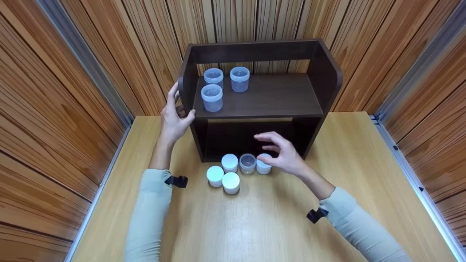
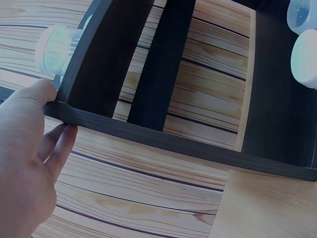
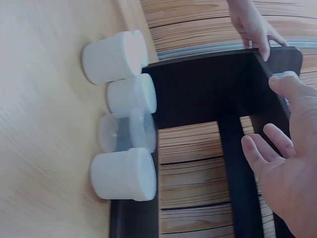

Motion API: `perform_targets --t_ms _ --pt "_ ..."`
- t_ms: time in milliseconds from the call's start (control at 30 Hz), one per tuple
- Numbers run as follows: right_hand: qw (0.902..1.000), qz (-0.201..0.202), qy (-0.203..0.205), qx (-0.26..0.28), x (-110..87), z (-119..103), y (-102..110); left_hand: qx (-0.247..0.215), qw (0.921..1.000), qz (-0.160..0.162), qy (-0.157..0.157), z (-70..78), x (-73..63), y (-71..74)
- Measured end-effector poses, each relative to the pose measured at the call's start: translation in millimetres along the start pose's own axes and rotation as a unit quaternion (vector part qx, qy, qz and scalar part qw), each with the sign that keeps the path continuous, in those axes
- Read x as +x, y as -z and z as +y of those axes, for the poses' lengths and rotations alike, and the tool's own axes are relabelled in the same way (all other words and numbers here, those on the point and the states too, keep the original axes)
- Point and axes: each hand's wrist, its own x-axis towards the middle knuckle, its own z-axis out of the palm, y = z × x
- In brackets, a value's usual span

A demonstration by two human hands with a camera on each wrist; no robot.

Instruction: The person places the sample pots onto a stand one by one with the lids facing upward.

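The right hand [image 1: 282, 154] is held raised, with thumb and fingers spread apart and nothing gripped between them. By it the rightmost white jar [image 1: 264, 169] is partly covered in the head view, but no contact is shown in the right wrist view. That jar is stood upright on the table [image 1: 284, 225], below the right grip and nearer to it than to the left hand [image 1: 173, 123], by which the left side panel [image 1: 188, 69] of the dark brown two-tier shelf [image 1: 276, 94] is gripped, thumb in front and fingers behind. Farther left, one translucent jar [image 1: 247, 163] and three other white jars [image 1: 215, 176] are set upright before the shelf. On its upper board, towards the left, three translucent jars [image 1: 240, 82] are placed: eight jars altogether, four white, four translucent.
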Motion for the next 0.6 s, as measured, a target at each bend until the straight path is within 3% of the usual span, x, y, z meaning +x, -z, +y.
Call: perform_targets --t_ms 600 --pt "0.996 -0.045 -0.065 -0.041 4.2 41 -24 -0.001 1.0 -0.002 0.007 0.4 -0.7 -0.7"
